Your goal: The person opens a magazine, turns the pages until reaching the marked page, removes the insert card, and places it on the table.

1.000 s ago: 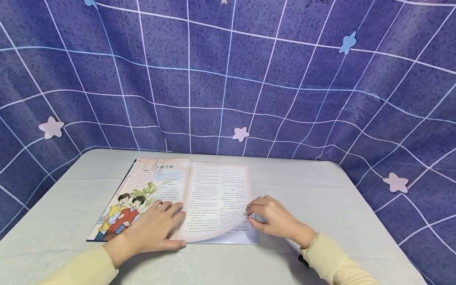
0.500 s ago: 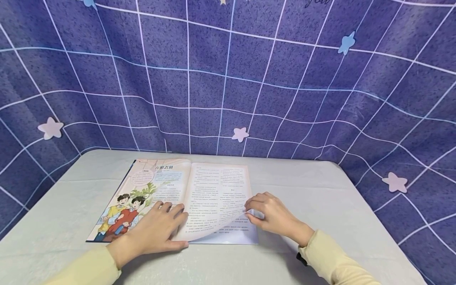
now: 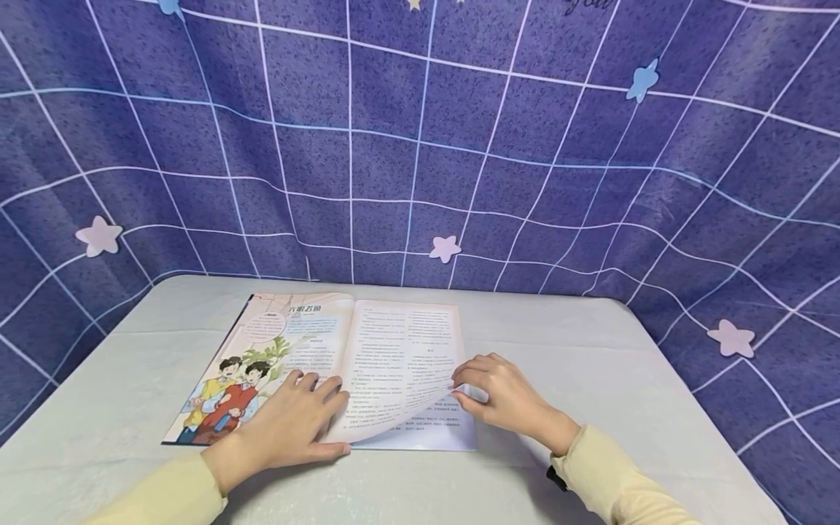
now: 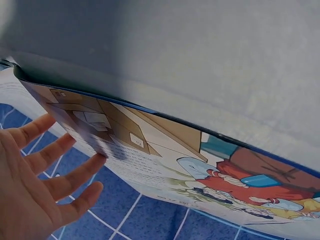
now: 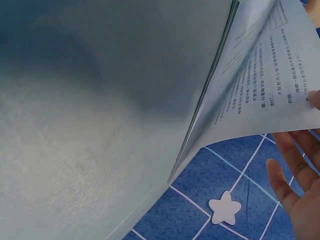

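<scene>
On the surface (image 3: 558,328) before the backdrop (image 3: 512,131) lies a book (image 3: 383,350), left grip (image 3: 292,421) atop, right grip (image 3: 500,390) at its right edge.

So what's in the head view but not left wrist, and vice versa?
Head only: the right grip pinching a page at its edge, plus both pale-yellow sleeves.
Left wrist only: the printed brown box shapes, hidden by the left grip in the head view.
Both: the left grip, the book, its red-clad figure, table, grid backdrop.
</scene>
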Demonstrator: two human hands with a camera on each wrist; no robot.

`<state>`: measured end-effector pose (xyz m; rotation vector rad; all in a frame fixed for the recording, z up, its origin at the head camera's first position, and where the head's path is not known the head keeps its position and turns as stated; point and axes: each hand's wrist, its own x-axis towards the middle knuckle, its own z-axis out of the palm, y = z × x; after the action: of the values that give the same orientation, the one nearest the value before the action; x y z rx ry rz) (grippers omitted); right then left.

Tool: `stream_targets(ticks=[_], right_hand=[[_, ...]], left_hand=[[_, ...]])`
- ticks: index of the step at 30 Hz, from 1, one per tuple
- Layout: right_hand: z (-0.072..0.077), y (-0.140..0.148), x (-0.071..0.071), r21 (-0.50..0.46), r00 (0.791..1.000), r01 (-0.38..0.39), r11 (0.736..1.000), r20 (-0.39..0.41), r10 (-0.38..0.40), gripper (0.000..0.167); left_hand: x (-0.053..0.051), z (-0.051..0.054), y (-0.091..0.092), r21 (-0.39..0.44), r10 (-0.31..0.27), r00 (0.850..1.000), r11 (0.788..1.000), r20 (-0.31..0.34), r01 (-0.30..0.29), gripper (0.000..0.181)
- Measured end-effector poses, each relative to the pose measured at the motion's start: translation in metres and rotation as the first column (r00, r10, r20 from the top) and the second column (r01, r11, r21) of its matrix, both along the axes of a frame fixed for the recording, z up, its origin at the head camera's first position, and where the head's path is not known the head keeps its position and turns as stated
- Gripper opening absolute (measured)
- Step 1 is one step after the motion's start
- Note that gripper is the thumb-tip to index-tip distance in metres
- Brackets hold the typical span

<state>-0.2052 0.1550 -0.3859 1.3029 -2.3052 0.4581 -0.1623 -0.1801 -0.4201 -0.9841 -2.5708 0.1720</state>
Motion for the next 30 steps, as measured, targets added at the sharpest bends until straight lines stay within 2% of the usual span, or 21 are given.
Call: stream_targets(ticks=[8,21,30], right_hand=[[0.0012,0.0017,0.0009,0.002,1.000,0.017,1.000,-0.001,-0.017,0.010],[0.0035,0.0062,0.0011,-0.028,0.997,0.079,0.996,0.015,-0.079,0.028],[0.0038,0.0098,-0.0003,-0.052,0.993,0.114,0.992,0.022,-0.113,0.035]], left_hand=[[-0.0013,-0.0004,-0.0017,0.023,-0.018,1.000,1.000,0.005,0.018,0.054],[-0.0017,0.0003,-0.0050,0.066,-0.043,0.999,0.997,0.009,0.043,0.043],[-0.0014,0.0003,-0.0060,0.069,-0.037,0.999,0.997,0.020,0.036,0.044]])
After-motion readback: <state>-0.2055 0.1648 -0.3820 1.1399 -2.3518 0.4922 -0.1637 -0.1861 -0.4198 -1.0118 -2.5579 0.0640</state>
